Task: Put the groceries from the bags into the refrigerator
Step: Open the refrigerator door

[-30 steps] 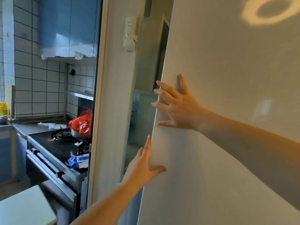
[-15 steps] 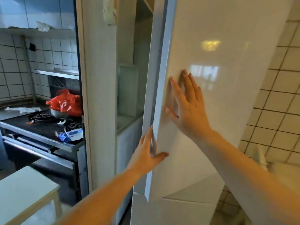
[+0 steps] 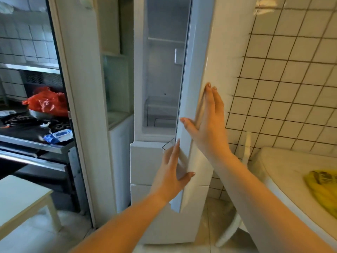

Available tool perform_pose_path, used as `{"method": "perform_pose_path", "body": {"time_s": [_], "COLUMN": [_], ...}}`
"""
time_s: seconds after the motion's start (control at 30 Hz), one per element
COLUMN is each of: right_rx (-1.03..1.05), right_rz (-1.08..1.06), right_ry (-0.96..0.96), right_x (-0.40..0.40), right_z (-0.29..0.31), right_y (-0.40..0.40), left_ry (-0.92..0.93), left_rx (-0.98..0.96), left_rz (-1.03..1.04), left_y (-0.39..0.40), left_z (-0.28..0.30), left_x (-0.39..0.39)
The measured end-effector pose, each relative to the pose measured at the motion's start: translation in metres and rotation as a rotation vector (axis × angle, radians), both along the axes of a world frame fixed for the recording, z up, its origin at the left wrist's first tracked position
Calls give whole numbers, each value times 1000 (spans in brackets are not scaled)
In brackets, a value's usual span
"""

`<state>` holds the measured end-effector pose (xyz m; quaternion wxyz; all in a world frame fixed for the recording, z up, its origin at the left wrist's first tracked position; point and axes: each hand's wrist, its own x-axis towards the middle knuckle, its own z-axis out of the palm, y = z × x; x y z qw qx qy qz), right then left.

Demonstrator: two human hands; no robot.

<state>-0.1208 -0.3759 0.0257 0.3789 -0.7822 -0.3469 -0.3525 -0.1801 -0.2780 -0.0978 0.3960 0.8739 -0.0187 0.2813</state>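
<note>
The refrigerator door (image 3: 202,57) has swung well out since a second ago, when it filled my view almost flat-on; now I see it nearly edge-on and can look into the refrigerator (image 3: 160,73) past it. My right hand (image 3: 207,125) lies flat on the door's outer face, fingers (image 3: 214,99) straight and close together, thumb spread toward the door's edge. My left hand (image 3: 171,172) is at the lower part of that edge, fingers straight and together, thumb apart; neither hand is clamped on anything. Inside I make out pale shelves and a clear bin, with no groceries that I can see. So the compartment is open for loading, I judge, but nothing is in hand yet. A red plastic bag (image 3: 46,102) sits in a metal bowl on the stove (image 3: 27,125), well apart to the left. A yellow bag (image 3: 322,190) lies on the white counter (image 3: 284,167) near my right arm, blurred. One of these has to come next.
</note>
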Motion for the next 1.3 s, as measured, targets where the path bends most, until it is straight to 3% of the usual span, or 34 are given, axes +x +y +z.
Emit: {"method": "perform_pose_path", "body": {"time_s": [0.23, 0.43, 0.57, 0.73, 0.87, 1.07, 1.2, 1.3], "right_rx": [103, 163, 176, 204, 183, 90, -75, -311], "right_rz": [-13, -109, -162, -229, -300, -332, -262, -283], "right_ry": [314, 363, 361, 452, 433, 58, 115, 176], "right_x": [-24, -11, 1, 22, 27, 6, 18, 36], "right_z": [-30, -42, -43, -42, -39, -66, -104, -129], "right_y": [-110, -188, -227, -269, -293, -297, -279, -270], "left_ry": [-12, -3, -65, -10, -4, -161, -35, 48], "left_rx": [-45, -114, -24, 60, 186, 446, 594, 753], "left_rz": [-42, -12, 18, 8, -88, -58, 1, -53], "left_y": [-116, -201, -246, -284, -284, -213, -182, -182], "left_z": [-9, -4, -6, -7, -2, -12, -24, -28], "left_x": [-7, 4, 22, 42, 53, 76, 103, 124]}}
